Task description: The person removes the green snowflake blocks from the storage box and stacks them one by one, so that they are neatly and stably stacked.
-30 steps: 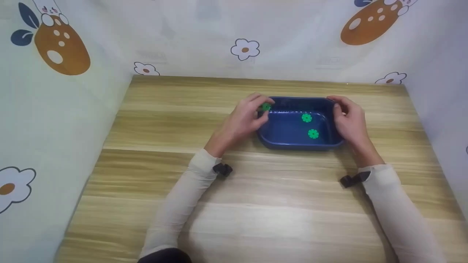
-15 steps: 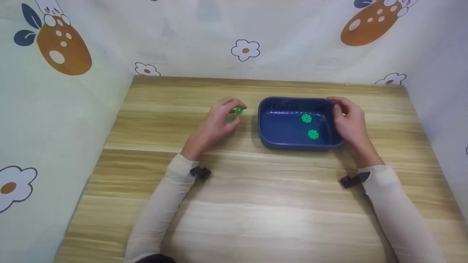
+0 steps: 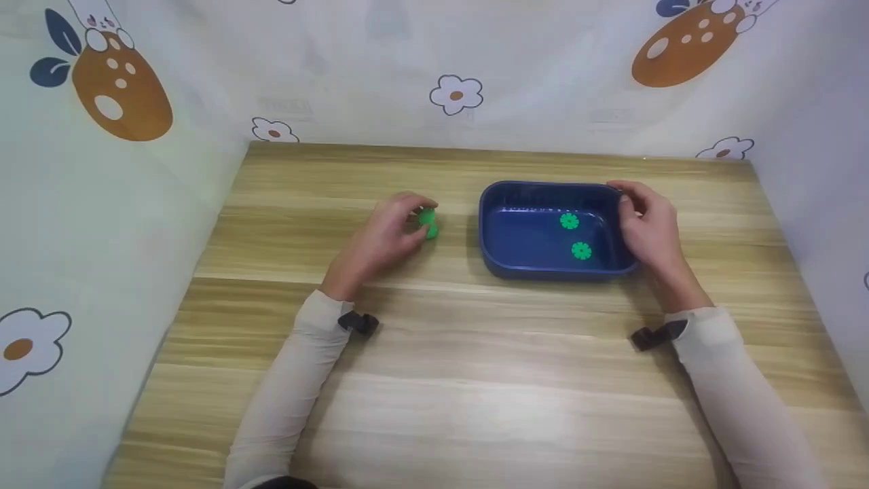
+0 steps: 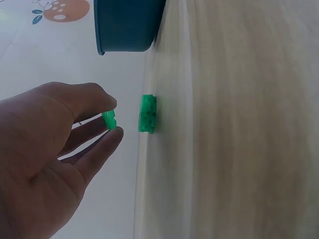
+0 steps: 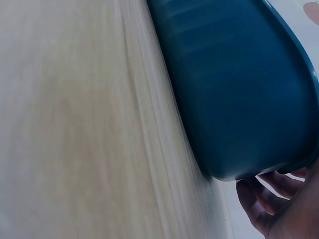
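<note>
Pale printed walls (image 3: 543,88) enclosed the wood-grain worktop (image 3: 502,380). Right of the frame's centre, the right hand (image 3: 652,224) gripped the blue tray (image 3: 560,274) at its right end, presumably to steady it. Left of the tray, the left hand (image 3: 383,234) pinched 1 small green disc (image 4: 109,120), near but apart from a thicker green piece (image 4: 147,113), perhaps a stack, on the worktop. Inside the tray lay 2 loose discs (image 3: 569,221), unmoved; 1 second earlier, the left hand was at the tray's left rim.
</note>
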Action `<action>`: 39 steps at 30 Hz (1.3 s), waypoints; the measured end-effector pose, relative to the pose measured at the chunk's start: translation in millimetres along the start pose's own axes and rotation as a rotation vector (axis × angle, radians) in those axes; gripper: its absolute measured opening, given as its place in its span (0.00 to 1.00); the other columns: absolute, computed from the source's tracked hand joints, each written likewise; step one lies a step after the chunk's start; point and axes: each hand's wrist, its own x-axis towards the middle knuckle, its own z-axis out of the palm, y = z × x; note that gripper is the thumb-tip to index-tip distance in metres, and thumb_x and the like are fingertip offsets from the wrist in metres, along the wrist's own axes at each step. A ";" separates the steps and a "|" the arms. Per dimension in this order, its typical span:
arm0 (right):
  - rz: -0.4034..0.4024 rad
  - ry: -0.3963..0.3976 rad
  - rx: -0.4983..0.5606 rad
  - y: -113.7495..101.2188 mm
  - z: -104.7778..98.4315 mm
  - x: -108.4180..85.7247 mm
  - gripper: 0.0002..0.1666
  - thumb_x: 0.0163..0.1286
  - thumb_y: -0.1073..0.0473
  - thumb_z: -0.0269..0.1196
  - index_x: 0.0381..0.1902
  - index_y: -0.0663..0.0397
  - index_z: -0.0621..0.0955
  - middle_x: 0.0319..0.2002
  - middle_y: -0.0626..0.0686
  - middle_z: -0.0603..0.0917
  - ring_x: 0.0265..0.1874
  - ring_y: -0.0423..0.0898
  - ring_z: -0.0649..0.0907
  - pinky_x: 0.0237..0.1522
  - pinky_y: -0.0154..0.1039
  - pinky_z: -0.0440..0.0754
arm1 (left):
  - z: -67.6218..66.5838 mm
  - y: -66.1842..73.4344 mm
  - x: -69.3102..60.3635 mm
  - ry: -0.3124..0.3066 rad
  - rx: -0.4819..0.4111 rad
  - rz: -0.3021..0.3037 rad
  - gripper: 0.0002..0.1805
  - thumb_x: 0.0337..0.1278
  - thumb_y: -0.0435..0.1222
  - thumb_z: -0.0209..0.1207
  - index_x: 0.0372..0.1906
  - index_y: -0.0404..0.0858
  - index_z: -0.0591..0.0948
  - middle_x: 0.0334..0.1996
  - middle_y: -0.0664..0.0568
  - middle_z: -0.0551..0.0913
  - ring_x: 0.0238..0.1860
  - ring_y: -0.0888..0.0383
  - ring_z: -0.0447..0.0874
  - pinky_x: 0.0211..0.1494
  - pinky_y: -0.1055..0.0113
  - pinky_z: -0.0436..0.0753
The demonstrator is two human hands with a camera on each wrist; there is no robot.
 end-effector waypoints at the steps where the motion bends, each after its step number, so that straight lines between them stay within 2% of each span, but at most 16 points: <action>1: -0.006 0.003 -0.001 0.1 0.1 0.0 0.22 0.84 0.59 0.52 0.64 0.51 0.87 0.60 0.59 0.89 0.46 0.39 0.83 0.48 0.25 0.77 | 0.4 -0.5 -0.2 -0.006 0.006 -0.001 0.21 0.69 0.31 0.67 0.63 0.32 0.84 0.59 0.41 0.87 0.59 0.47 0.87 0.66 0.54 0.86; 7: -0.011 -0.001 0.006 0.1 -0.5 -0.8 0.22 0.84 0.59 0.51 0.65 0.51 0.87 0.61 0.59 0.89 0.47 0.40 0.83 0.49 0.24 0.77 | 1.2 -3.7 -1.7 -0.019 0.038 -0.002 0.20 0.68 0.32 0.68 0.62 0.32 0.86 0.57 0.41 0.88 0.56 0.48 0.86 0.63 0.55 0.86; 12: 0.005 -0.012 0.013 -0.3 -0.2 -1.0 0.22 0.85 0.59 0.52 0.65 0.50 0.87 0.62 0.57 0.89 0.50 0.42 0.83 0.50 0.25 0.78 | 1.3 -6.9 -4.0 -0.039 0.067 -0.018 0.19 0.68 0.34 0.69 0.60 0.32 0.87 0.55 0.42 0.88 0.58 0.47 0.86 0.66 0.54 0.85; 17: -0.003 -0.009 0.014 1.0 -0.1 -0.1 0.22 0.84 0.59 0.52 0.64 0.51 0.87 0.61 0.58 0.89 0.48 0.41 0.84 0.49 0.24 0.78 | 3.8 -9.2 -4.2 -0.044 0.077 -0.013 0.17 0.70 0.36 0.69 0.58 0.32 0.88 0.54 0.41 0.88 0.58 0.46 0.86 0.67 0.54 0.85; 26: 0.000 -0.009 0.004 1.4 -0.5 0.4 0.22 0.85 0.59 0.51 0.65 0.50 0.87 0.62 0.58 0.88 0.49 0.40 0.83 0.51 0.25 0.77 | 5.4 -10.1 -2.0 -0.051 0.104 -0.018 0.19 0.72 0.40 0.69 0.58 0.32 0.87 0.55 0.41 0.88 0.60 0.45 0.85 0.68 0.53 0.83; 33: -0.007 0.007 0.015 1.9 0.8 0.5 0.22 0.84 0.59 0.52 0.65 0.51 0.87 0.61 0.58 0.89 0.46 0.38 0.82 0.49 0.26 0.76 | 5.4 -10.3 -0.7 -0.073 0.115 -0.022 0.18 0.73 0.41 0.69 0.57 0.33 0.87 0.55 0.41 0.88 0.60 0.44 0.85 0.69 0.53 0.83; 39: 0.017 -0.007 0.024 1.2 0.7 -0.1 0.22 0.85 0.58 0.52 0.66 0.50 0.86 0.61 0.58 0.88 0.47 0.39 0.81 0.49 0.28 0.76 | 5.1 -11.2 -1.6 -0.079 0.123 -0.028 0.21 0.70 0.42 0.71 0.59 0.33 0.86 0.55 0.41 0.87 0.57 0.45 0.85 0.65 0.53 0.85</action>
